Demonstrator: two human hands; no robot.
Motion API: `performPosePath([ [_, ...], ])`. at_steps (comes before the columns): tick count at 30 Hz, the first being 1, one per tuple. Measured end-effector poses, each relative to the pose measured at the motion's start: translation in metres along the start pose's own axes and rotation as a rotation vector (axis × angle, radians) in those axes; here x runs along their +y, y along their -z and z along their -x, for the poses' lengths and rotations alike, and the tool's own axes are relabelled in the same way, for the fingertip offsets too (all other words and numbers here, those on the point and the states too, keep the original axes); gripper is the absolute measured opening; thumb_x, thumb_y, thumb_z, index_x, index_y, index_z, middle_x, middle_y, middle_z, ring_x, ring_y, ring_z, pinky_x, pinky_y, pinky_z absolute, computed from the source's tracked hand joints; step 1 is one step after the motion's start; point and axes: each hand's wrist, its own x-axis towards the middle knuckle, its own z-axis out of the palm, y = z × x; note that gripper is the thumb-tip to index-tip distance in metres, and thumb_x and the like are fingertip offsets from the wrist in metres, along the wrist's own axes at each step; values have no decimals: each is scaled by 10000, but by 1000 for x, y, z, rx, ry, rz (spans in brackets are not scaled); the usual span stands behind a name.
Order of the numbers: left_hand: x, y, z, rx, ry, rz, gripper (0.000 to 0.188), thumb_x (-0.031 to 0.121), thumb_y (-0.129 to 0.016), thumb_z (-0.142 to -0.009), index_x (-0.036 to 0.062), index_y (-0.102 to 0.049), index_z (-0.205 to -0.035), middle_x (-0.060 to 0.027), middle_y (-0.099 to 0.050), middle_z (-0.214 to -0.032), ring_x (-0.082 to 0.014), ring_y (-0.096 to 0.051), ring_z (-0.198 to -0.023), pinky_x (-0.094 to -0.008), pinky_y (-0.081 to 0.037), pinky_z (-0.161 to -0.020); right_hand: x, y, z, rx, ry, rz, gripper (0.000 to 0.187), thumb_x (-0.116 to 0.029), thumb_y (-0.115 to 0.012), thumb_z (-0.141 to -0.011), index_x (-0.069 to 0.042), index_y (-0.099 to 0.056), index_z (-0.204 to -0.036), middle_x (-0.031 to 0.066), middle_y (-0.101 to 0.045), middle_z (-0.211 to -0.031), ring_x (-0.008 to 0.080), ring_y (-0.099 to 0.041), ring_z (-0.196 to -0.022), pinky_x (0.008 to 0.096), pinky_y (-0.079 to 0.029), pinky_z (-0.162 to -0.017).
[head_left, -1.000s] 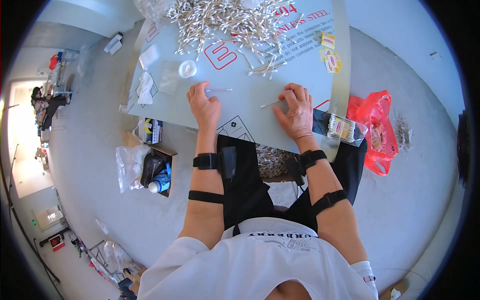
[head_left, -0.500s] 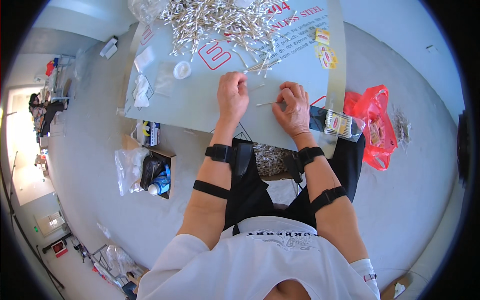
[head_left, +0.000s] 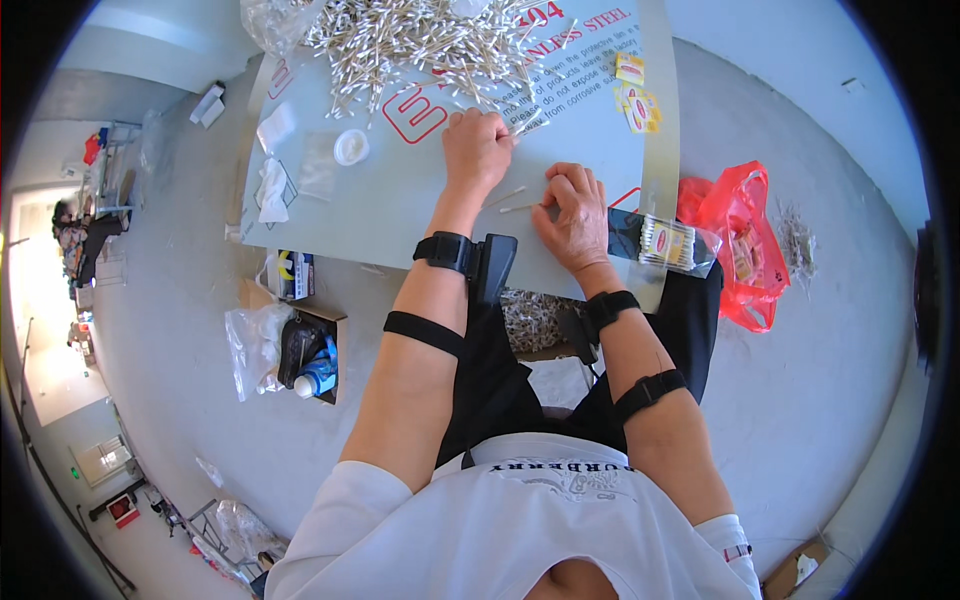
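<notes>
My left hand (head_left: 476, 152) is closed, its fingertips pinched at a few loose cotton swabs (head_left: 530, 124) lying just short of a big heap of cotton swabs (head_left: 420, 50). How many it grips is hidden. To its right, my right hand (head_left: 574, 208) rests low over the sheet-covered table (head_left: 400, 215) with its fingers curled. From its thumb side a cotton swab (head_left: 518, 209) sticks out to the left. Another single swab (head_left: 507, 195) lies between the hands. Beside my right wrist is a clear pack of swabs (head_left: 667, 243) with a yellow label, at the table's near right edge.
Yellow labels (head_left: 638, 108) lie at the table's right side. A round white tub (head_left: 351, 147), white tissue (head_left: 273, 190) and plastic bags are at the left. A red bag (head_left: 745, 250) sits right of my leg; an open carton (head_left: 318, 350) stands on the floor at left.
My left hand has moved away from me and slightly right, up to the loose swabs. My right hand stays nearly in place with its swab. The whole view has shifted slightly left.
</notes>
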Motion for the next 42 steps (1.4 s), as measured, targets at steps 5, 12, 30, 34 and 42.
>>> performPosePath([
  [5,-18,6,-2,95,-31,156,119,119,-741,-756,31,-665,-776,-113,-636,-771,-250,-598,-690,-368,-474,-641,-2,0,-1,-3,3,-7,164,-73,-657,-654,-65,-525,-751,71,-561,-1046,286,-524,-971,395,-404,-822],
  [12,5,12,5,-64,55,200,84,109,-732,-740,62,-665,-759,-123,-638,-849,-329,-582,-887,-427,-479,-758,3,0,1,7,-8,1,154,-70,-657,-652,-64,-534,-745,68,-564,-1048,283,-526,-975,395,-405,-828],
  [30,1,34,17,-227,20,95,83,116,-683,-785,33,-671,-789,-139,-654,-720,-299,-628,-688,-393,-490,-630,0,-2,0,16,-2,-7,140,-61,-646,-652,-64,-541,-744,59,-566,-1016,275,-538,-941,390,-414,-804],
  [34,3,35,23,-304,110,164,96,135,-707,-762,44,-683,-781,-148,-670,-751,-319,-655,-752,-399,-507,-665,2,-1,0,35,11,4,141,-65,-649,-652,-64,-541,-744,57,-569,-1016,276,-541,-939,390,-415,-805],
  [42,2,32,21,-219,111,159,80,111,-707,-755,37,-677,-767,-139,-671,-741,-309,-658,-735,-393,-505,-664,1,-1,1,10,-7,2,149,-74,-659,-652,-65,-542,-743,56,-574,-1042,275,-535,-968,386,-414,-838],
])
